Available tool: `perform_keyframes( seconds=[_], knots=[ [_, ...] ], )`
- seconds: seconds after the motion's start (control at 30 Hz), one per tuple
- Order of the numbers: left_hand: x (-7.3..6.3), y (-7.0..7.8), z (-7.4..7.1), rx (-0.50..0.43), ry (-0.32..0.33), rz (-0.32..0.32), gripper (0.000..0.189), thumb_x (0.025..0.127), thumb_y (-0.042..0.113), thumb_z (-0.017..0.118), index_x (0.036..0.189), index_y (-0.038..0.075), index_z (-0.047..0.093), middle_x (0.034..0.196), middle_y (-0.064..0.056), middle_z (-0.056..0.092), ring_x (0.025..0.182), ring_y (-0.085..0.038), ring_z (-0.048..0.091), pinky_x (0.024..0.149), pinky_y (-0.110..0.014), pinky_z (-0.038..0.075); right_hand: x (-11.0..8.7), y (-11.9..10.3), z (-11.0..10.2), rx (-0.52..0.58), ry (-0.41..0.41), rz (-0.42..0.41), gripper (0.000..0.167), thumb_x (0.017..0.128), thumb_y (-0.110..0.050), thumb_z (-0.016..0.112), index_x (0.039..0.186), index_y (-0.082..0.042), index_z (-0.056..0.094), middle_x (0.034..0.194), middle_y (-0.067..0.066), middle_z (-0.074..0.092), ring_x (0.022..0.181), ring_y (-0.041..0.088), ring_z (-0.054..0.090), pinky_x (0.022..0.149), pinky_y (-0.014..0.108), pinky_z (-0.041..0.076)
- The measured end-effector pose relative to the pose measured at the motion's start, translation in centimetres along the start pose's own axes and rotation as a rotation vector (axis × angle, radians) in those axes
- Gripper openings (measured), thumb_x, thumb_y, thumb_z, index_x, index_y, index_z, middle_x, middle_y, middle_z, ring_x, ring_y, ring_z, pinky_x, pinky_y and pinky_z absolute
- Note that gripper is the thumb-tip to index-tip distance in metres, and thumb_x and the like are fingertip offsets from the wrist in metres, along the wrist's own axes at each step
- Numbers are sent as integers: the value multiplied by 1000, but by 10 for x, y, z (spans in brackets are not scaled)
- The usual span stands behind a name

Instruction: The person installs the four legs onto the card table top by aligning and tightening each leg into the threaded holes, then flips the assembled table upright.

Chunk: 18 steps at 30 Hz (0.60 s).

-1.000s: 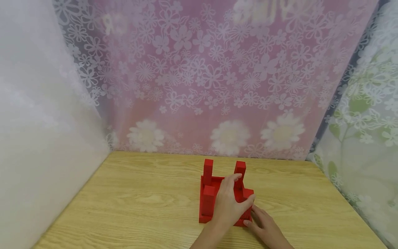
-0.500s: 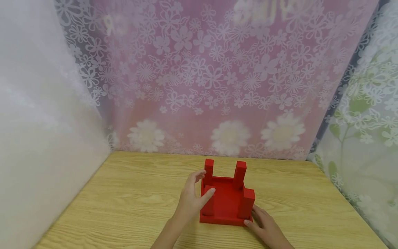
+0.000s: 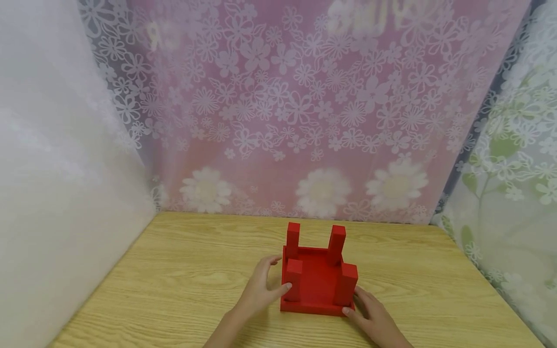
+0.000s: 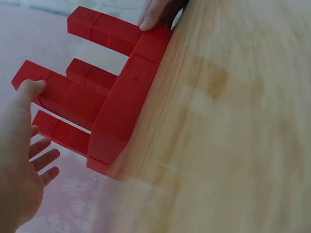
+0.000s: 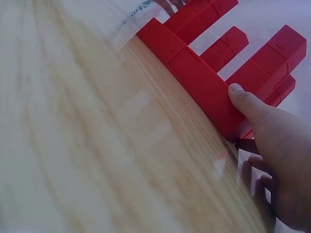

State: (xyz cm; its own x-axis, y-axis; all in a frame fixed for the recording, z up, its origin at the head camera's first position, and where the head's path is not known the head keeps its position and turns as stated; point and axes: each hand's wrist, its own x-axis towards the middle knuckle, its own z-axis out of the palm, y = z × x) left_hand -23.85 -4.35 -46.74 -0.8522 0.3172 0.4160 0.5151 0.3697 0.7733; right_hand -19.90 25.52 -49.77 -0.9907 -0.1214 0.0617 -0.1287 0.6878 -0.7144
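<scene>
A red piece like an upturned small table (image 3: 317, 280) stands on the wooden tabletop, its shallow-rimmed base down and several square posts pointing up. My right hand (image 3: 375, 316) holds the base's near right corner; in the right wrist view the thumb (image 5: 236, 88) lies on the front face and the fingers are partly hidden round the side. On the left side is my left hand (image 3: 257, 290), fingers spread and loosely bent. Its thumb (image 4: 33, 88) overlaps the near left post (image 4: 63, 92) close to the top; whether it presses there I cannot tell.
The light wooden table (image 3: 187, 280) reaches back to a pink flowered curtain (image 3: 278, 106). A pale sheet (image 3: 65, 159) hangs along the left side, and a green-and-white flowered one (image 3: 513, 183) along the right.
My left hand has moved from above the red piece's middle to its left side, then slightly down and nearer. The right hand keeps its place at the near right corner.
</scene>
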Motion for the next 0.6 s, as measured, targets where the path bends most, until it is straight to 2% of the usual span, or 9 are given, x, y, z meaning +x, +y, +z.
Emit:
perform_keyframes(
  seconds=[0.13,0.3,0.6],
  knots=[
    [-4,-14,6,47,-65,-17,69,82,44,65,135,8,38,134,-5,40,120,-24,37,93,-49,36,0,-1,0,11,-4,-3,73,84,-50,59,139,-6,39,136,16,42,123,38,37,94,57,32],
    [-6,-26,11,121,-119,-33,76,80,52,63,138,11,36,138,-5,36,125,-25,33,96,-50,34,1,-2,-1,12,-7,7,75,84,-52,58,139,-5,39,136,16,42,124,38,36,94,57,32],
    [-11,-35,14,179,-209,-28,88,77,58,63,143,11,31,145,-9,27,130,-28,27,97,-52,30,0,0,0,-2,-2,-9,74,84,-51,59,138,-6,39,135,15,43,123,37,37,94,56,32]
  ],
)
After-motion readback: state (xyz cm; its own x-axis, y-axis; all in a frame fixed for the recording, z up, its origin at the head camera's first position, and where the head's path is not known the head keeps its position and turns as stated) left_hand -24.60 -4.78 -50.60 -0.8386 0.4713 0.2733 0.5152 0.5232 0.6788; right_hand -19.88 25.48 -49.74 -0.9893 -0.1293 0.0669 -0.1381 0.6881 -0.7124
